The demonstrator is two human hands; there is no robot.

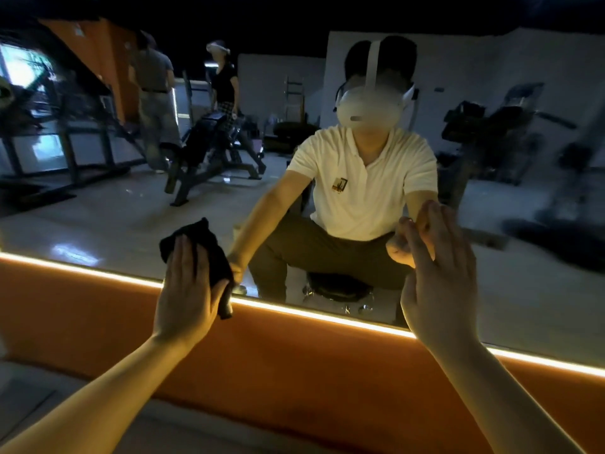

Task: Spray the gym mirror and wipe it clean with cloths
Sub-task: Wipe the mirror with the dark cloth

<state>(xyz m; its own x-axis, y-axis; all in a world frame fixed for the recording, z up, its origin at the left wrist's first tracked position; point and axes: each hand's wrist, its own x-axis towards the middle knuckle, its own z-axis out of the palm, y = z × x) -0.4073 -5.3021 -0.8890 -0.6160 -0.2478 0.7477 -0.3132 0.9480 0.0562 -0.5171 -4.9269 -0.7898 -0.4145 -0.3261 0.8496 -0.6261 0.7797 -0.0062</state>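
Left hand (190, 286), fingers straight, presses black cloth (196, 242) on mirror (114, 217) near lower edge; right hand (438, 276) flat, released, on glass. Wiping underway; upper glass likely not yet done.

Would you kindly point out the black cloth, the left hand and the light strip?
black cloth (204, 239), head view, bunched top above the fingers.
left hand (188, 290), head view, back of the hand.
light strip (311, 315), head view, stretch between the arms.

Head view faces the mirror (491, 273), close; slightly downward.
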